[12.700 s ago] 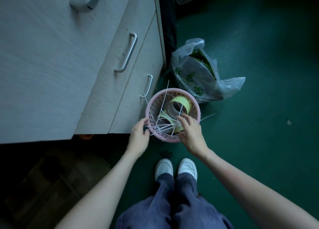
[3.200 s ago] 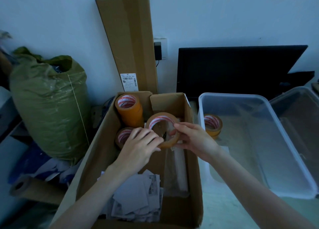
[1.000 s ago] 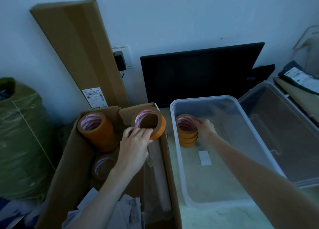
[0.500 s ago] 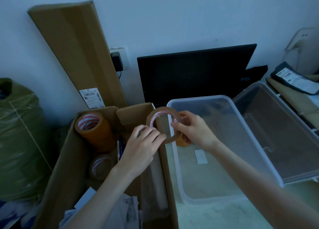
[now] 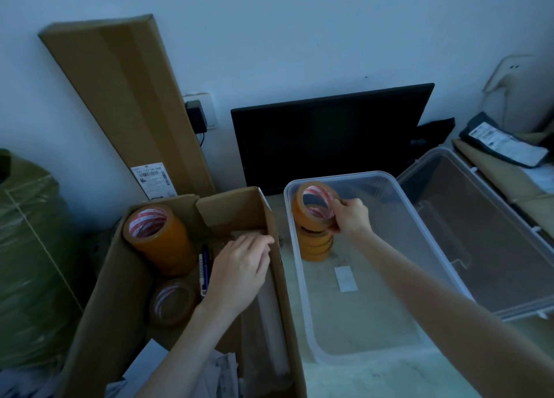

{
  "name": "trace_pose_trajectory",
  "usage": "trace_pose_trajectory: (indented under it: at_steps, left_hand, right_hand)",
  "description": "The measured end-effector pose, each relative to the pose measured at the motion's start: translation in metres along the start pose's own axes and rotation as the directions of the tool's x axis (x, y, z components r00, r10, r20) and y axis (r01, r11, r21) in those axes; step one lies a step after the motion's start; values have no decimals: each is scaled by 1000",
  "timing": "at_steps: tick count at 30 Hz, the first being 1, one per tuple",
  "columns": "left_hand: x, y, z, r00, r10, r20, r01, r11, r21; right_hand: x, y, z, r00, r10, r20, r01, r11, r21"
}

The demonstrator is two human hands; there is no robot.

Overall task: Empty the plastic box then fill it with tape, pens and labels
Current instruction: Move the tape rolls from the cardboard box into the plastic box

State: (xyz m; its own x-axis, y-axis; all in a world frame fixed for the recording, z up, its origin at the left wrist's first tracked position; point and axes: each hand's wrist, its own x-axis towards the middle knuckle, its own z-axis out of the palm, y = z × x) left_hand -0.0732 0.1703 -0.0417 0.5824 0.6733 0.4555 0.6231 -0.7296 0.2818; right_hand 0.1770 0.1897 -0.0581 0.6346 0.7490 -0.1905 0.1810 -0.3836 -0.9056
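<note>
Head view: dim light lay over a pale worktop (image 5: pixel 389 376) set against a white wall. Near its middle stood the clear plastic box (image 5: pixel 302 292), open at the top. The right hand (image 5: pixel 349 217) reached over the box's far left corner and pinched a roll of orange tape (image 5: pixel 314 207) by its rim, thumb and fingers curled round the ring, holding it tilted just above a short stack of tape rolls (image 5: pixel 316 244) that stood on the box floor in that corner. A small white label (image 5: pixel 346 277) lay flat on the box bottom nearer the person, apart from the stack.

Just left of the plastic box stood an open cardboard box (image 5: pixel 99 307), their sides close together. The left hand (image 5: pixel 239 271) was lowered inside it near its right wall, fingers loosely bent and pointing towards the far flap; whether they gripped anything could not be told. Inside the carton a tall stack of orange tape (image 5: pixel 159 238) stood in the far left corner, a darker single roll (image 5: pixel 174 303) lay in front of it, and two pens (image 5: pixel 204 265) lay between the rolls and the left hand. Loose papers (image 5: pixel 218 373) filled the carton's near end.

A long flat carton (image 5: pixel 120 97) leaned on the wall behind, a black monitor (image 5: pixel 329 136) stood behind the plastic box, and the box's clear lid (image 5: pixel 479 232) lay to its right. A green sack (image 5: pixel 30 247) sat at far left.
</note>
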Motion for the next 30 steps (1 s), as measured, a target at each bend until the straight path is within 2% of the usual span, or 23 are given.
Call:
trace_pose_trajectory:
  at_steps: [2,5,8,13,16,21,24,26,30]
  left_hand:
    - [1,0,0,999,-39,8,39,999,-34]
    - [0,-3,1,998,-56,14,57,997,-46]
    - [-3,-11,4,997,-68,25,68,997,-31]
    - [-6,-19,9,991,-119,63,120,993,-10]
    - [-7,-21,7,990,-128,53,128,992,-4]
    - [-15,-33,-3,974,-224,23,224,975,-3]
    - [-29,-49,-7,928,-372,19,372,927,-37]
    - [-45,-67,-5,876,-482,13,483,876,-16]
    - [-82,-102,5,762,-646,43,627,753,202]
  right_hand:
    - [14,8,6,995,97,-1,-97,995,-8]
    - [26,18,13,990,140,0,-138,977,-160]
    - [30,24,22,995,101,-2,-97,952,-290]
    - [28,23,18,996,84,21,-71,932,-356]
    - [19,17,9,1000,-14,13,19,918,-397]
    - [-3,-5,-1,965,-261,-25,252,950,-183]
    - [-27,-18,-3,932,-362,-2,360,929,-81]
    - [-44,-22,0,922,-382,63,382,924,14]
    - [-76,-23,15,910,-372,184,335,920,204]
